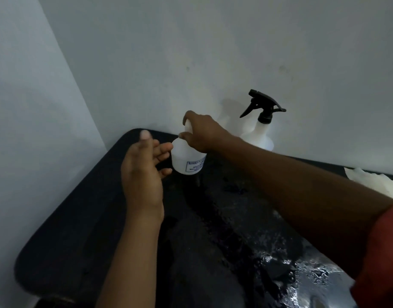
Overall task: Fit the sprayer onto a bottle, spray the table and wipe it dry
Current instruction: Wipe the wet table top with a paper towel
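A small white bottle with a printed label stands upright near the back left corner of the black table. My right hand is closed over its top, so the cap or neck is hidden. My left hand is beside the bottle on the left, fingers spread, fingertips close to its side. A second white bottle with a black trigger sprayer fitted on it stands against the wall further right. Water drops glisten on the table at the lower right.
A crumpled white cloth or paper towel lies at the table's right edge. White walls meet in a corner just behind the table. The table's rounded left edge runs diagonally toward the lower left.
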Available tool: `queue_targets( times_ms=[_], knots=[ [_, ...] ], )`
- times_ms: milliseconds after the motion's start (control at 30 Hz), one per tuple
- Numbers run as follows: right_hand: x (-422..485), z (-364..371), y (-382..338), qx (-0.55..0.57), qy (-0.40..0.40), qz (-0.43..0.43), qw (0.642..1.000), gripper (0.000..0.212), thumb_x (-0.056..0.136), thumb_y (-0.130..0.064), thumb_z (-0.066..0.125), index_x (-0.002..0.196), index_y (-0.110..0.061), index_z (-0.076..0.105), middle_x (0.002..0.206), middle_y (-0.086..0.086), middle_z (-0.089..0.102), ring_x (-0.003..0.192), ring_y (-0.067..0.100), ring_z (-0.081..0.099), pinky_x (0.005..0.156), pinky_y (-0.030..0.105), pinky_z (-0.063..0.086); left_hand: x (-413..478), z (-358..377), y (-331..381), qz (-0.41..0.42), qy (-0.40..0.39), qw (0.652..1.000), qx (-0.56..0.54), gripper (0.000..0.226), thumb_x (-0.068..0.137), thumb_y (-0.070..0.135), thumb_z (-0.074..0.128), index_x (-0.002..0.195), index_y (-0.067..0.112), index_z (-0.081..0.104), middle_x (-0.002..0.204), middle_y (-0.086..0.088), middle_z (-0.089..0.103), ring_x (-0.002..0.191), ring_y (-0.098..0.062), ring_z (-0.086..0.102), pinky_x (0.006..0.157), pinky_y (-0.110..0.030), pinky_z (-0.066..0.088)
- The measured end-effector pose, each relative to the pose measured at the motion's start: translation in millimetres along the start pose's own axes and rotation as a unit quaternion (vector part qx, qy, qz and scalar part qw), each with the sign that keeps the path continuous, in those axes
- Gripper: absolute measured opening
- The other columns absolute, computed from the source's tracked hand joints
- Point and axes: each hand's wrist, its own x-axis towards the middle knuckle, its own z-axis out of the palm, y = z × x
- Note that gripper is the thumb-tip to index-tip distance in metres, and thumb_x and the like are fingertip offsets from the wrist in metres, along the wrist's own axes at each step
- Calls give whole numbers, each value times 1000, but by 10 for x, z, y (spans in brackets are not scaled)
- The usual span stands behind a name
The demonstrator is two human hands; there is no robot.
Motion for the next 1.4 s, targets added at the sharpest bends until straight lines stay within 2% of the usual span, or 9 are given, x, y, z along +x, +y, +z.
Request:
queue_targets(
  times_ms=[100, 267, 400, 533, 667, 867, 1033, 1200, 1400],
  knots=[
    [-146, -177, 0, 60, 7, 9, 998, 55, 79, -44, 74, 118, -14, 49, 101, 3, 54, 76, 11, 53, 57, 22, 39, -12, 44, -101, -14, -15, 982, 187, 26, 89, 47, 70, 97, 24, 60, 97, 6, 69, 93, -12, 66, 67, -27, 47],
    [-426, -473, -10, 125, 14, 21, 992, 53, 65, -50, 82, 100, -19, 57, 90, -9, 54, 75, 4, 54, 52, 17, 39, -98, 66, -214, -45, -141, 931, 335, 110, 53, 60, 90, 142, 21, 41, 135, 1, 55, 121, -23, 58, 92, -39, 54],
    [-652, -666, -21, 193, 34, 25, 980, 44, 68, -47, 82, 92, -15, 63, 81, -4, 62, 71, 7, 60, 57, 21, 46, -202, 164, -208, 37, -158, 946, 281, 88, 47, 55, 89, 122, 34, 47, 107, 18, 60, 94, -2, 61, 67, -16, 46],
    [-921, -743, 111, 235, 81, 39, 968, 43, 77, -52, 73, 64, -16, 53, 51, -5, 55, 44, 5, 52, 45, 20, 40, -346, 384, -198, 72, -151, 950, 264, 87, 40, 66, 79, 115, 32, 51, 96, 19, 61, 80, 3, 60, 60, -17, 42],
    [-1233, -761, 390, 240, 104, 55, 964, 52, 83, -57, 63, 55, -17, 45, 48, -6, 45, 44, 7, 45, 50, 24, 35, -488, 628, -249, 97, -171, 946, 257, 87, 40, 67, 76, 114, 31, 49, 93, 22, 58, 79, 3, 57, 59, -17, 40],
    [-1707, -1048, 833, 234, 147, 52, 960, 49, 90, -51, 56, 63, -10, 54, 56, -3, 48, 50, 7, 44, 53, 23, 34, -702, 1120, -361, 101, -205, 948, 221, 74, 56, 50, 90, 116, 23, 55, 98, 15, 64, 84, 1, 61, 61, -20, 44],
    [-2203, -1309, 1379, 189, 187, 81, 961, 46, 95, -47, 49, 75, -10, 66, 73, -4, 67, 67, 11, 60, 65, 30, 49, -955, 1508, -384, 97, -231, 951, 184, 92, 40, 69, 84, 115, 24, 58, 98, 16, 67, 86, -5, 66, 66, -26, 51],
    [-2685, -1387, 2247, 51, 217, 196, 955, 26, 87, -43, 63, 80, -18, 65, 80, -4, 69, 73, 10, 62, 65, 24, 45, -969, 1649, -575, 90, -253, 945, 185, 97, 40, 81, 83, 116, 23, 68, 108, 1, 76, 95, -23, 74, 86, -48, 61],
    [-2837, -1117, 2989, -93, 123, 269, 951, 48, 85, -46, 64, 119, -12, 62, 119, 8, 65, 112, 25, 58, 87, 30, 42, -774, 1654, -777, 75, -245, 953, 163, 87, 46, 74, 90, 117, 27, 71, 110, 3, 78, 96, -26, 77, 89, -57, 60]
  ],
)
